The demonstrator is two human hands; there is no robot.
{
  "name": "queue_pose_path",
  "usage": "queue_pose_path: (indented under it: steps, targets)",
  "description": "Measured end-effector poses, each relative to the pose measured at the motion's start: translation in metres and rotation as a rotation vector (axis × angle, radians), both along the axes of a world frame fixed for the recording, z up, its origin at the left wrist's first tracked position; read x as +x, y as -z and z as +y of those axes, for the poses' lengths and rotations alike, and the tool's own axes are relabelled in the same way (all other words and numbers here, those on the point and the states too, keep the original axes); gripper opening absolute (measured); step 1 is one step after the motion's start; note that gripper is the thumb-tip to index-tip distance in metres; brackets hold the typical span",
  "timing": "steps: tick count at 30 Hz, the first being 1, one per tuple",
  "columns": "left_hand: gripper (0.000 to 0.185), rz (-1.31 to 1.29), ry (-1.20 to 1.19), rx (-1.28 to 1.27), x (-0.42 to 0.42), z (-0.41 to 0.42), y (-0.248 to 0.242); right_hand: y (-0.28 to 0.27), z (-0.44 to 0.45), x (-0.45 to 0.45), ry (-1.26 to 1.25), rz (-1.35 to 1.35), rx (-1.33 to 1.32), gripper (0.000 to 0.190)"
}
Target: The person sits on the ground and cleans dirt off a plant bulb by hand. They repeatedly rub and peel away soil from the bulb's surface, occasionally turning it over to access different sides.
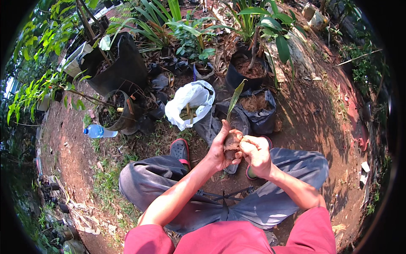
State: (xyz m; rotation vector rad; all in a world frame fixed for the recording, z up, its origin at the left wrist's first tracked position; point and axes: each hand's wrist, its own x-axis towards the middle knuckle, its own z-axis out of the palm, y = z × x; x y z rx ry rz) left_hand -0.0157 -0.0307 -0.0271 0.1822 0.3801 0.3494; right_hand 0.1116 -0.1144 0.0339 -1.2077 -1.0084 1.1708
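Observation:
A rounded brown clump, either a root ball or a large seed, sits in my left hand, with the thumb pointing up along its side. Above it rises a narrow green leaf with a yellowish tip; where the leaf joins is hidden by the fingers. My right hand pinches the clump's right edge between thumb and fingers. Just beyond the hands lies a crumpled dark plastic grow bag. Beside it stands a black bag filled with brown fibre.
A white plastic bag holding stalks stands ahead. Left are a large black pot, a tilted pot and a water bottle on its side. A soil-filled black pot stands behind the fibre bag. My clog rests on the ground.

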Motion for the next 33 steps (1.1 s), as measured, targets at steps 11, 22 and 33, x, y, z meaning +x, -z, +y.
queue_pose_path:
  steps: [11,22,33]
  targets:
    - [0.07,0.242,-0.192,0.105,0.005,0.012,-0.006,-0.003,0.015,0.021,0.088,0.015,0.125,0.037]
    - [0.076,0.715,-0.243,0.463,0.011,0.01,0.003,0.012,0.019,0.015,-0.016,-0.281,-0.14,0.037]
    - [0.069,0.7,-0.233,0.491,0.002,0.011,-0.001,0.02,0.023,0.014,-0.143,-0.1,-0.138,0.035]
